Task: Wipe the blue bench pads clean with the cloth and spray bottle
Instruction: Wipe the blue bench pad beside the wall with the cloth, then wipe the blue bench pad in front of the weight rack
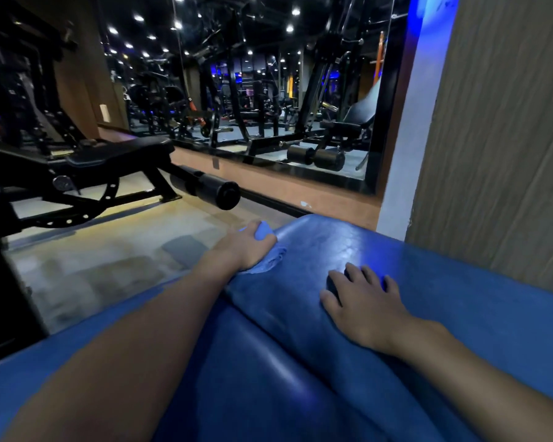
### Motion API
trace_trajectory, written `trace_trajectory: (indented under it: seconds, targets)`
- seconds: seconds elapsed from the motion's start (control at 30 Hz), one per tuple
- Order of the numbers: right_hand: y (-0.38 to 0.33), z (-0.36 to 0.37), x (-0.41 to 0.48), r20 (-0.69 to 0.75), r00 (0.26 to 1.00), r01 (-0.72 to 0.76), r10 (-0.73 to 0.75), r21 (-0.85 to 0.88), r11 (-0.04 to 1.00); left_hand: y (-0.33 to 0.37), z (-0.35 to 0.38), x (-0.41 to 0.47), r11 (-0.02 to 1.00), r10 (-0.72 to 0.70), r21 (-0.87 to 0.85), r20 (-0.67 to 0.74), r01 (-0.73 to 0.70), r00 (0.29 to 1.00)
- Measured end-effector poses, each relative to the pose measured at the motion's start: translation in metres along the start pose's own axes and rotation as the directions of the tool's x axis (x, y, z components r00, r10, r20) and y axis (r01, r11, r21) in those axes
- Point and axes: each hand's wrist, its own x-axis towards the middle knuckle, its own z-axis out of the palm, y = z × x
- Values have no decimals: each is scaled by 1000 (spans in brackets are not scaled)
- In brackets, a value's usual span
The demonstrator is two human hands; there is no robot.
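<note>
I see the glossy blue vinyl bench pad [348, 247] running lengthwise from 6 o'clock to its rounded far end at 12 o'clock, its skin creased and catching a blue sheen. My left hand [245, 250] curls round a bunched light-blue cloth [264, 232] against the pad's 11 o'clock edge. My right hand [364, 309] lies flat on top, fingers spread, holding nothing.

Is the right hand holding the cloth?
No, the right hand lies flat on the blue pad, while the left hand grips the cloth at the pad's edge.
</note>
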Motion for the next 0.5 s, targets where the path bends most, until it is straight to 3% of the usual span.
trace_trajectory:
  seconds: [0.3, 0.5]
  targets:
    - [-6, -15, -51, 52, 998, 42, -45, 68, 997, 12, -2, -66, 988, -28, 154, -5, 28, 1000]
    - [0, -33, -71, 25, 999, -27, 21, 244, 969, 48, 14, -117, 984, 101, 153, -64, -90, 993]
